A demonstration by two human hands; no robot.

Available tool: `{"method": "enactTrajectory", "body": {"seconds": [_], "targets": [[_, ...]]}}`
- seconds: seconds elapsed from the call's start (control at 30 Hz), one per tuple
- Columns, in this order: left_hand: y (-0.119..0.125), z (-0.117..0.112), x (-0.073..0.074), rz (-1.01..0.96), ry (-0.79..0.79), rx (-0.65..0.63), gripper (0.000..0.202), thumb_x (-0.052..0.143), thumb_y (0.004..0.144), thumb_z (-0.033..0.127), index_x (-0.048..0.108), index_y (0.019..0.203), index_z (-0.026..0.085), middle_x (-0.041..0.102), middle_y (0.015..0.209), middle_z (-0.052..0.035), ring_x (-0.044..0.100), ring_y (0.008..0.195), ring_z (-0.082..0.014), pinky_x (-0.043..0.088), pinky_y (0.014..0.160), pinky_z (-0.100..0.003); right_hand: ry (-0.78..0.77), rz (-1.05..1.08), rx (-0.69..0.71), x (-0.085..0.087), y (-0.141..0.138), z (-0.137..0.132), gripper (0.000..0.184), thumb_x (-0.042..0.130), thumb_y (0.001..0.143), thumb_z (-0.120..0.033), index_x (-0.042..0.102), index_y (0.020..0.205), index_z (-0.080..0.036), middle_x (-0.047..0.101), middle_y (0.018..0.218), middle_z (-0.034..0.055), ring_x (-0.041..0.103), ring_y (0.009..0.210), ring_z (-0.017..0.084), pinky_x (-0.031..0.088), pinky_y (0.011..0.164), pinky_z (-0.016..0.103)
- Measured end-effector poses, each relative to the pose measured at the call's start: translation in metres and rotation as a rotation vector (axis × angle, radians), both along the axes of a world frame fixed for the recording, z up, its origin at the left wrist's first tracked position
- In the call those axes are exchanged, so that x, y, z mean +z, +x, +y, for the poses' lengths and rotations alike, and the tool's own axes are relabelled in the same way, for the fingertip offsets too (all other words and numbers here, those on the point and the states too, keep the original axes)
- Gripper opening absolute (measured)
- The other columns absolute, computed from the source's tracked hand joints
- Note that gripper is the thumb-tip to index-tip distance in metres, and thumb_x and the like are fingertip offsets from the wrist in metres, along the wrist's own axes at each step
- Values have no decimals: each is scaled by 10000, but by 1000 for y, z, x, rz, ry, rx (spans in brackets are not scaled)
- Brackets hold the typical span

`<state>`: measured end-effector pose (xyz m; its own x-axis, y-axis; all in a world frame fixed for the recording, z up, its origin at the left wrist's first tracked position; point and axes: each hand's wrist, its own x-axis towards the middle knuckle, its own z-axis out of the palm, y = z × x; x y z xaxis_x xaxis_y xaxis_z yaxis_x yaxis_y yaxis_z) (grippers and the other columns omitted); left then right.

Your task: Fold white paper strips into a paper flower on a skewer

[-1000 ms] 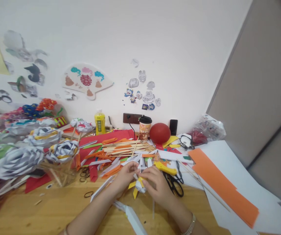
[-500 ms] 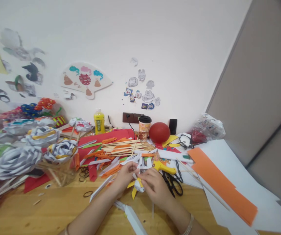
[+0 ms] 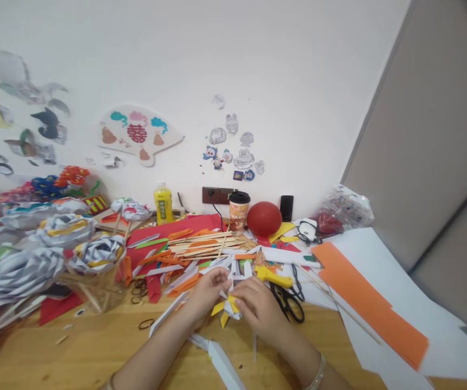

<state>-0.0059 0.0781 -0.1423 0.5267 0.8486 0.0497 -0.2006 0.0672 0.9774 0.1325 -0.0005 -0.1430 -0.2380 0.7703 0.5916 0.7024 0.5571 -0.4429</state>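
Observation:
Both hands meet at a small folded paper flower (image 3: pixel 233 311) of white and yellow strips, held just above the wooden table. My left hand (image 3: pixel 212 288) pinches a white strip at the flower's upper left. Closed around the flower's right side is my right hand (image 3: pixel 255 303), fingertips against the paper; part of the piece is hidden behind them. Beneath the wrists lies a long white paper strip (image 3: pixel 222 364). Right of my right hand are black scissors (image 3: pixel 290 303) and a yellow-handled tool (image 3: pixel 274 276), its front end partly covered by paper.
Wooden sticks (image 3: pixel 201 245) lie on coloured paper strips behind my hands. A lidded cup (image 3: pixel 239 211), a red balloon (image 3: pixel 264 219) and a yellow bottle (image 3: pixel 163 205) stand near the wall. White folded paper flowers (image 3: pixel 22 273) crowd the left; orange paper (image 3: pixel 375 309) covers white sheets on the right.
The flower has turned slightly between my fingers, showing more of its yellow strips. Both hands keep nearly the same place, and the head view has shifted a little.

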Motion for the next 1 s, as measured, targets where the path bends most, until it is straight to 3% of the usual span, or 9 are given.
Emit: {"method": "enactTrajectory", "body": {"seconds": [0.27, 0.5, 0.73, 1.0], "targets": [[2, -2, -5, -8, -115, 25, 284, 727, 564, 296, 515, 696, 160, 501, 582, 58, 454, 512, -79, 341, 489, -190, -4, -16, 1, -1, -3, -1, 207, 423, 861, -166, 614, 935, -193, 605, 861, 46, 504, 835, 162, 403, 723, 288], [0, 0, 1, -105, -140, 67, 320, 740, 572, 313, 514, 756, 183, 526, 621, 67, 485, 522, -72, 363, 498, -180, 31, 162, -38, -1, 2, 2, 291, 471, 852, -256, 546, 1133, -244, 600, 1054, 50, 510, 976, 181, 398, 850, 329], [-1, 3, 2, -188, -95, 70, 299, 747, 585, 280, 530, 764, 176, 529, 642, 62, 493, 533, -65, 378, 512, -172, 131, 119, -24, 6, 3, -3, 206, 516, 812, -225, 620, 989, -239, 623, 1022, 46, 508, 955, 190, 397, 835, 358], [-4, -1, 8, -246, -146, -98, 256, 745, 608, 226, 536, 743, 167, 555, 630, 45, 522, 539, -78, 404, 533, -185, 73, 345, -17, 11, 4, -5, 246, 456, 849, -232, 598, 1048, -263, 598, 1090, 47, 503, 1041, 190, 361, 922, 376]]}}
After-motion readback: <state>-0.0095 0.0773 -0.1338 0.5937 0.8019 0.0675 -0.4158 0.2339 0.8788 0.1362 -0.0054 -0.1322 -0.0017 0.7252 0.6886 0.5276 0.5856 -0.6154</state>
